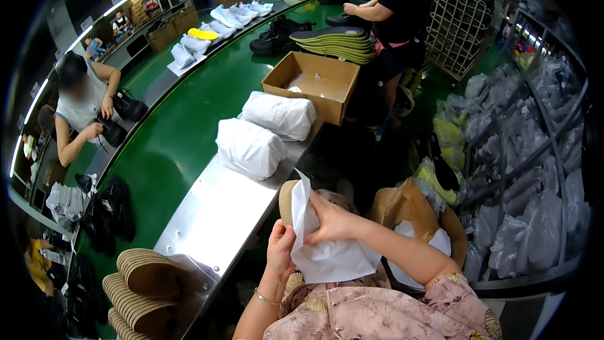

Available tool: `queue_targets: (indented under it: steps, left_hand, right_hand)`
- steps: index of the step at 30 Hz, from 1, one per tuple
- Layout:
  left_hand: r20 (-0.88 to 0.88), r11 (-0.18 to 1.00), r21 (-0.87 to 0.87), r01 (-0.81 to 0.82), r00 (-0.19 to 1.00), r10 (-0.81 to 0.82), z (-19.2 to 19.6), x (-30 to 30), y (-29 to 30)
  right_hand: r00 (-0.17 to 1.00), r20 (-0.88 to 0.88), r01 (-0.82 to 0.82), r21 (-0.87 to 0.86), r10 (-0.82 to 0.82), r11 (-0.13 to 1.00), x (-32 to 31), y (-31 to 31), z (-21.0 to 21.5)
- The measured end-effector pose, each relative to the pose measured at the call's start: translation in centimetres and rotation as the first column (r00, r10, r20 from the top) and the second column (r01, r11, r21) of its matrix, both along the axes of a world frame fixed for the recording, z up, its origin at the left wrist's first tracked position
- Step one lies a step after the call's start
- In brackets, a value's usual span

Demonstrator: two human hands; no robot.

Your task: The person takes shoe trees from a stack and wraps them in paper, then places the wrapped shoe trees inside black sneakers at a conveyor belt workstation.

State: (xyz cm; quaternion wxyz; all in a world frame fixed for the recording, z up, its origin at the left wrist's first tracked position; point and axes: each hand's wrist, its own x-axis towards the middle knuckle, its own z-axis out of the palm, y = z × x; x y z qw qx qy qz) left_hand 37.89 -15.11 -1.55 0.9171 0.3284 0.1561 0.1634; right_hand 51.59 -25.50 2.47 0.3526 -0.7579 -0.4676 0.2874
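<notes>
In front of my chest I hold a curved brown cardboard insert (287, 202) with a sheet of white tissue paper (336, 263) partly around it. My left hand (280, 249) is closed on the lower edge of the insert and paper, thumb on top. My right hand (332, 217) grips the paper-covered side, its thumb pointing toward the left hand; some of its fingers are hidden behind the paper. The sheet hangs down below both hands. Several matching brown cardboard inserts (148, 274) are stacked at the lower left.
Two white paper-wrapped bundles (250, 149) lie on the metal ledge (207, 208) beside the green conveyor (165, 132). Beyond them stands a cardboard box (327, 101). Black shoes and green insoles (333, 43) sit further off. Co-workers stand left and ahead; a rack of bagged items (528, 170) is at right.
</notes>
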Motion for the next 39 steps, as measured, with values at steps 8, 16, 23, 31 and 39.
queue_targets:
  steps: [8, 16, 23, 31, 39]
  left_hand:
    - [-0.090, 0.999, -0.002, 0.040, 0.995, -0.040, -0.5, 0.3, -0.2]
    - [-0.068, 0.160, 0.986, 0.044, 0.986, 0.151, 4.8, 1.8, 2.5]
    - [-0.145, 0.656, 0.750, -0.081, 0.948, 0.283, 3.3, 4.5, 3.6]
    - [-0.153, 0.935, 0.353, -0.044, 0.983, 0.104, 3.5, 5.2, 5.6]
    - [-0.054, 0.911, 0.341, -0.231, 0.963, 0.264, 4.5, 4.9, 4.8]
  right_hand:
    - [1.000, -0.016, -0.005, 0.060, 0.006, 0.998, 0.6, -1.6, -1.5]
    - [0.924, 0.371, 0.138, -0.115, -0.087, 0.984, -1.3, -2.0, 1.2]
    - [0.873, 0.485, 0.111, -0.083, -0.057, 0.990, -2.7, -1.8, 0.7]
    - [0.922, 0.384, 0.064, -0.015, -0.053, 0.998, -2.5, -1.8, 1.7]
    - [0.891, 0.438, 0.100, 0.072, -0.122, 0.992, -3.5, -0.2, 1.6]
